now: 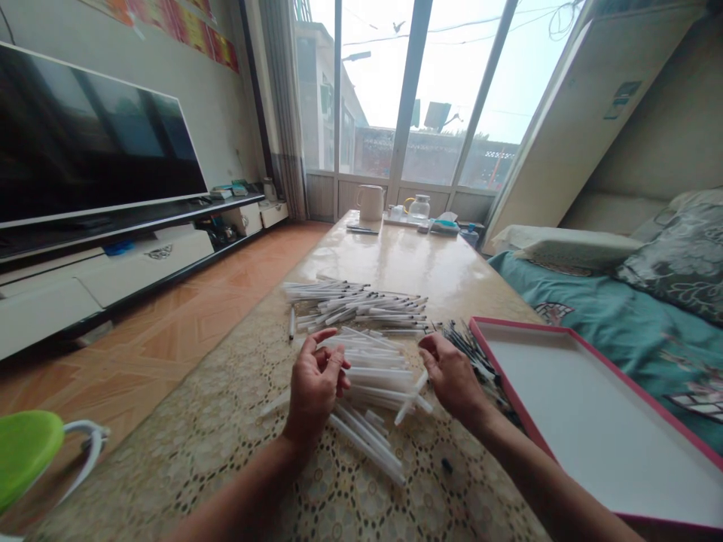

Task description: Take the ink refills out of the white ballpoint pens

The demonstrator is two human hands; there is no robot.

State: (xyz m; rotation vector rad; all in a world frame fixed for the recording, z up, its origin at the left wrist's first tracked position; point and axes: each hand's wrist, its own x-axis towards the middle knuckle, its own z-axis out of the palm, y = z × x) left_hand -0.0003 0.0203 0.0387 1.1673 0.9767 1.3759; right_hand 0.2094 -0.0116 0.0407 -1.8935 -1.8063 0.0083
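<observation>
A heap of white pen barrels (373,369) lies on the lace-covered table (226,421) in front of me. My left hand (313,384) rests on the heap's left side, fingers curled around what looks like one white barrel. My right hand (452,376) sits at the heap's right side, fingers closed on a white barrel (411,397) that sticks out toward the left. A second pile of assembled white pens (355,305) lies farther back. Dark thin refills (471,350) are spread beside my right hand.
A shallow white tray with a pink rim (593,421) lies at the right, partly over a teal-covered sofa (649,339). A white jug (371,202) and glass pot (419,208) stand at the table's far end. A TV (84,143) is left; a green object (25,452) is near left.
</observation>
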